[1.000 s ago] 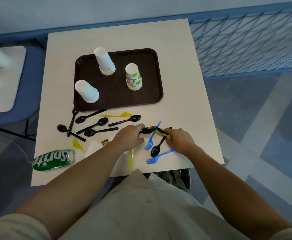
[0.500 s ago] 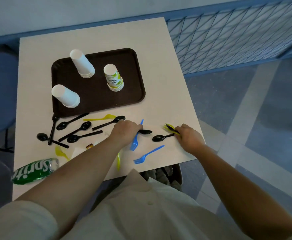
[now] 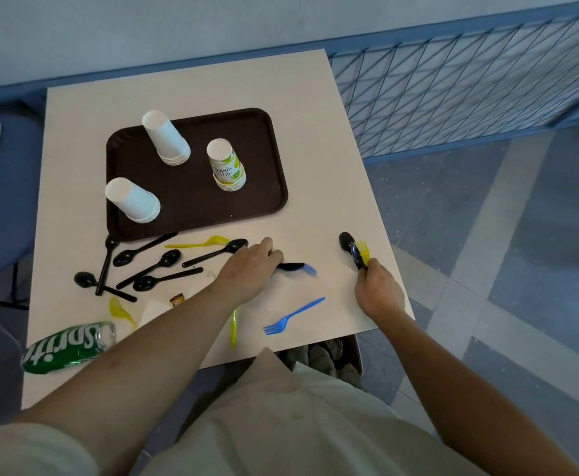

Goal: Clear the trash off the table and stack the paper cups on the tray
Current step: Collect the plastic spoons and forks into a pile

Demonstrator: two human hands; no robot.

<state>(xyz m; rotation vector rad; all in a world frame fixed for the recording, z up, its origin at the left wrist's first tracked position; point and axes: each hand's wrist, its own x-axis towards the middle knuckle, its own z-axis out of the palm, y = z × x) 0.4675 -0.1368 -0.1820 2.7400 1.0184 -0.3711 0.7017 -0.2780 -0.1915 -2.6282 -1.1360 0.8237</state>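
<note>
The right hand [image 3: 379,292] is curled in a fist around two handles held together upright: a glossy black plastic spoon [image 3: 346,240] and a translucent yellow fork [image 3: 363,250], near the right edge of the pale, matte counter [image 3: 315,132]. The left hand [image 3: 250,269] lies knuckles up, its fingers curled over a second black spoon [image 3: 290,266] and a blue fork [image 3: 310,269] whose heads stick out to the right; how firmly it grips them cannot be told. A loose blue fork [image 3: 293,314] lies between the forearms. Left of the left hand lie scattered black spoons [image 3: 164,259], a thin yellow fork on the counter [image 3: 199,242] and a small brown wrapper [image 3: 177,299]. A crushed green Sprite can [image 3: 68,347] lies on its side at the near left corner. Further back sits the dark brown, round-cornered tray [image 3: 192,207], carrying three upside-down stacks of tapered paper cups: a tall white stack [image 3: 166,139], a shorter white stack [image 3: 132,201] and a printed green-and-white stack [image 3: 226,166], standing apart.
</note>
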